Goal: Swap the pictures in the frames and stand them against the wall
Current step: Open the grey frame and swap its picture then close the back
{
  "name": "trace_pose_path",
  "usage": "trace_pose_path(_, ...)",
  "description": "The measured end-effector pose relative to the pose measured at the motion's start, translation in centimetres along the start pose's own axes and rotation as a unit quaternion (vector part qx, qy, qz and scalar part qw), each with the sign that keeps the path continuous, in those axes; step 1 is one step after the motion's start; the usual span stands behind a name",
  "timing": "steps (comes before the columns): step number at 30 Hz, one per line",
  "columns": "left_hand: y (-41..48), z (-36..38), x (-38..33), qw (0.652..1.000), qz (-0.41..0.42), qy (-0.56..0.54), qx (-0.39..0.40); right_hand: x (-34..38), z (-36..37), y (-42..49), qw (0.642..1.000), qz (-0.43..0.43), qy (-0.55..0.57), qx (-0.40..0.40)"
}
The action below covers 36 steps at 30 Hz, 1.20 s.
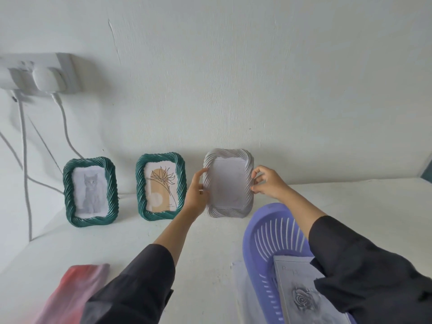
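A white twisted-rim frame stands upright at the wall, holding a pale, nearly blank sheet. My left hand grips its left edge and my right hand pinches its right edge. Two green frames lean against the wall to the left: one with a grey cat picture, one with a line-drawn flower picture. A rose drawing lies in the purple basket, partly under my right sleeve.
A wall socket with white plugs sits at upper left, and its cables hang down to the white tabletop. A pink-red cloth lies at the near left edge. Paper sheets lie beside the basket.
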<state>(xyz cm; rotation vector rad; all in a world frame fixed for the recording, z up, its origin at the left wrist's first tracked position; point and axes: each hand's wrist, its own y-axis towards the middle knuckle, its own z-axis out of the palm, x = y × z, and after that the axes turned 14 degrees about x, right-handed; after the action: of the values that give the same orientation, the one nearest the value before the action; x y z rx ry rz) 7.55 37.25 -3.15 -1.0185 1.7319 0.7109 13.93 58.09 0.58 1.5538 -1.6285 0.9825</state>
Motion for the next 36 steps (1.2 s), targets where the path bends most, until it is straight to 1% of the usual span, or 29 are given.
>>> trace_pose_path(4,-1.3,-0.7,-0.8,1.0,0.014,-0.003,-0.001,1.5,0.2,-0.8,1.0,-0.021,0.001,-0.015)
trace_pose_path(8,-3.0,-2.4,-1.7,0.999,0.032,-0.01,-0.027,4.0,1.0,-2.1,0.999,-0.044,0.02,-0.018)
trace_pose_path(11,-5.0,-4.1,-2.4,0.997,0.052,-0.032,-0.055,6.5,2.3,-3.8,0.996,-0.059,0.06,-0.01)
trace_pose_path(14,-7.3,-5.9,-2.9,0.993,0.066,-0.048,-0.082,9.1,4.1,-5.6,0.989,-0.078,0.128,-0.005)
trace_pose_path(17,-9.8,-7.3,-2.4,0.992,0.057,-0.064,-0.091,11.0,6.6,-7.5,0.984,-0.065,0.163,-0.003)
trace_pose_path(21,-13.7,-8.4,-1.0,0.992,0.034,-0.096,-0.071,12.3,10.6,-9.7,0.98,-0.029,0.195,-0.005)
trace_pose_path(24,-16.2,-8.8,-0.2,0.994,-0.011,-0.101,-0.03,12.7,13.2,-11.1,0.977,-0.011,0.213,-0.021)
trace_pose_path(27,-18.1,-8.9,0.5,0.992,-0.075,-0.096,0.025,12.7,15.1,-12.3,0.975,0.003,0.218,-0.042)
trace_pose_path(30,-19.3,-8.6,1.3,0.977,-0.152,-0.095,0.117,12.7,16.1,-13.3,0.977,0.002,0.207,-0.049)
trace_pose_path(32,-19.9,-8.3,1.3,0.966,-0.184,-0.086,0.158,13.1,16.4,-13.6,0.983,-0.011,0.179,-0.046)
trace_pose_path(34,-20.0,-8.0,0.7,0.967,-0.189,-0.085,0.15,13.7,16.8,-13.6,0.993,-0.025,0.11,-0.038)
trace_pose_path(36,-19.7,-7.6,-0.2,0.972,-0.167,-0.12,0.111,14.2,17.4,-13.5,1.0,-0.017,-0.009,-0.022)
